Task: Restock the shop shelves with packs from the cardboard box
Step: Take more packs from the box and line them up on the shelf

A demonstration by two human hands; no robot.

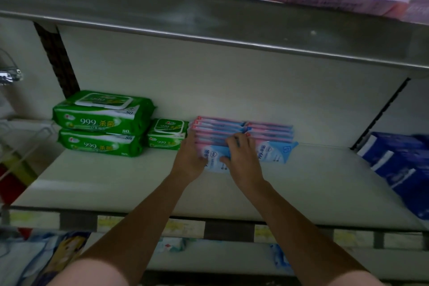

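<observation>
Two rows of thin pink and blue packs stand on the white shelf (pixel 116 181), against its back wall. My hands are on the left row (pixel 216 126). My left hand (pixel 189 158) presses flat against the row's left end with straight fingers. My right hand (pixel 241 158) grips its right end, with the fingers curled over the top edges and the thumb on the front pack. The right row (pixel 275 137) stands beside my right hand. The cardboard box is out of view.
Two big green wipe packs (pixel 99 123) lie stacked at the left, with a small green pack (pixel 167 133) next to them. Dark blue packs (pixel 399 162) lie at the right end. A metal upper shelf (pixel 209 21) overhangs. Price labels line the front edge.
</observation>
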